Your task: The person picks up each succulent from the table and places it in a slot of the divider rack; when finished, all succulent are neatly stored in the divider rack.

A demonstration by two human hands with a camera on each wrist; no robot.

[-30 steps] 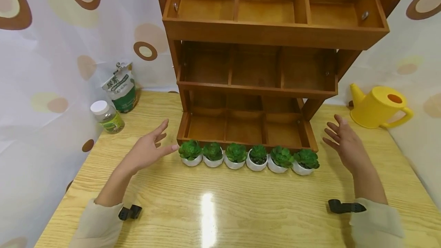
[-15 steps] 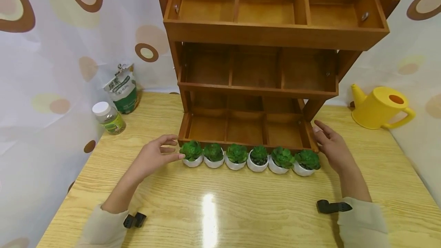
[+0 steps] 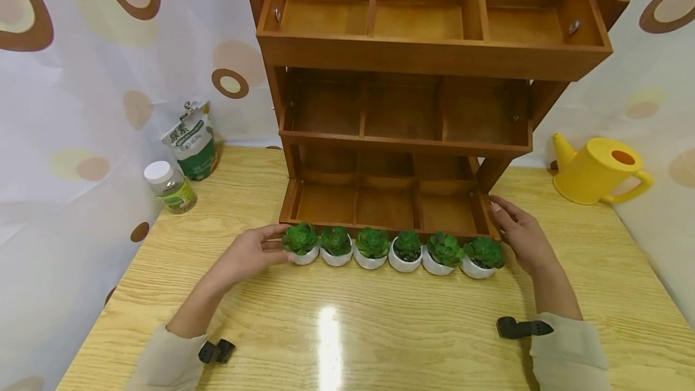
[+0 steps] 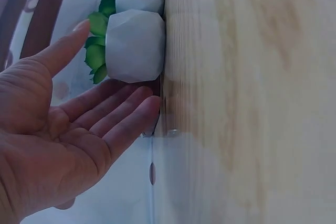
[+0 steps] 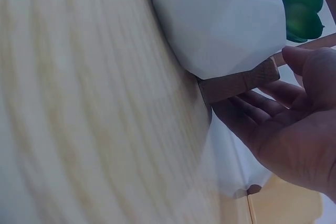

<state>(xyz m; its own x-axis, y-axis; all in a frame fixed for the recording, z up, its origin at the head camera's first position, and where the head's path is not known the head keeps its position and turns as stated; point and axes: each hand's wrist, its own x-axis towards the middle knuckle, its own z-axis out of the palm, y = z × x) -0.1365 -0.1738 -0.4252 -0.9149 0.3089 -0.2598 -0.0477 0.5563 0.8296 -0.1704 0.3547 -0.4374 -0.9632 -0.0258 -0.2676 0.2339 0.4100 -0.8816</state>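
Note:
Several small white pots with green succulents (image 3: 371,241) stand in a row along the front of a three-tier wooden shelf (image 3: 412,56). My left hand (image 3: 251,256) is at the left end of the row, its fingers stretched out beside the leftmost pot (image 4: 135,45). Its thumb lies near the leaves in the left wrist view. At the right end, my right hand (image 3: 523,235) rests its fingers against the side of the bottom tray (image 5: 239,83), thumb near the top edge. The rightmost pot (image 5: 220,19) is just in front of that corner. Neither hand grips anything.
A yellow watering can (image 3: 594,171) stands at the back right. At the back left are a green and white pouch (image 3: 192,145) and a jar with a white lid (image 3: 171,187). The wooden table (image 3: 412,330) runs up to patterned cloth (image 3: 70,107) around its sides.
Both hands have come inward: the left to the leftmost succulent pot, the right to the shelf's lower right side. The pots and shelf stay in place.

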